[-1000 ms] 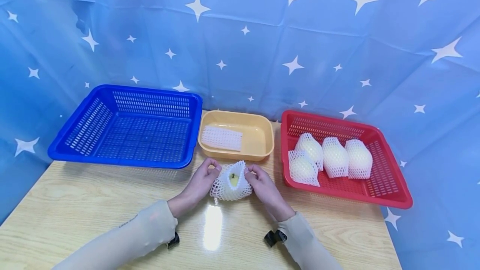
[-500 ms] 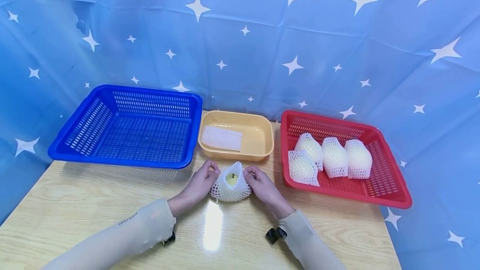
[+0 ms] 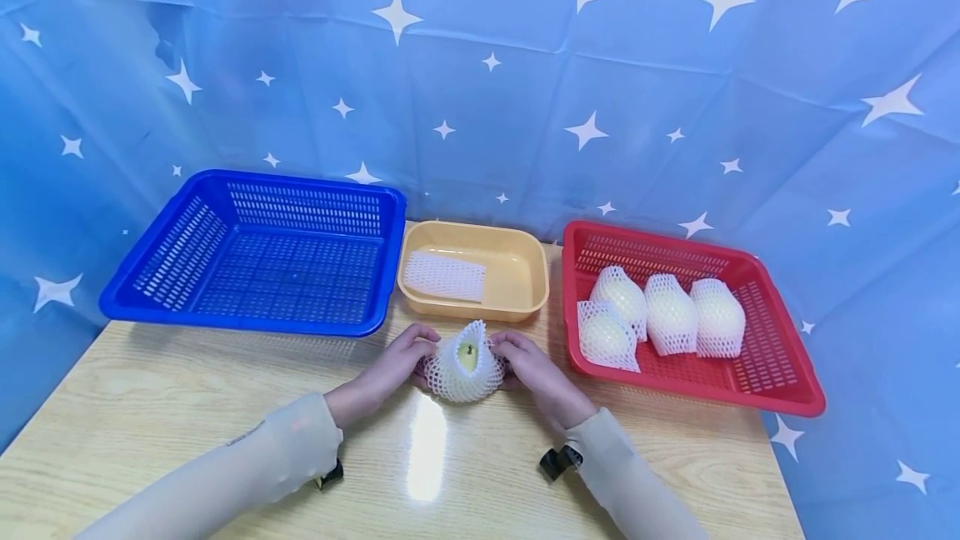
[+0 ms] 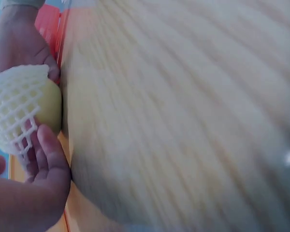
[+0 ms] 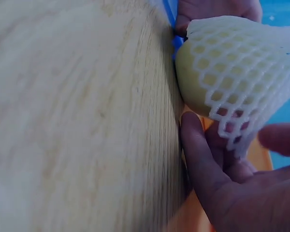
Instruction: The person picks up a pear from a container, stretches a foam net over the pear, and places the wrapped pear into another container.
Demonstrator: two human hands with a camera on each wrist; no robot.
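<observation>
A pale yellow pear point(image 3: 468, 357) with a dark stem stands on the wooden table, wrapped in a white foam net point(image 3: 459, 388). The net's top gapes around the stem, while in the wrist views its lower edge leaves the pear's bottom bare. My left hand point(image 3: 397, 365) touches the net from the left with its fingers, its thumb apart in the left wrist view. From the right, the fingers of my right hand point(image 3: 534, 373) reach to the net's loose edge; its thumb point(image 5: 280, 138) stands off the net. In the head view both hands' fingertips are partly hidden.
Behind the hands stands a tan tub point(image 3: 517, 273) with flat foam nets point(image 3: 445, 276) inside. At the left is a blue basket point(image 3: 292, 327). A red basket point(image 3: 787, 340) at the right bears several net-wrapped pears point(image 3: 670, 315). A starry blue curtain point(image 3: 495, 98) hangs behind.
The fingers have slipped from pinching the net's upper sides to lower down along the pear's sides. Both hands have drawn in around it, and the pear has turned slightly.
</observation>
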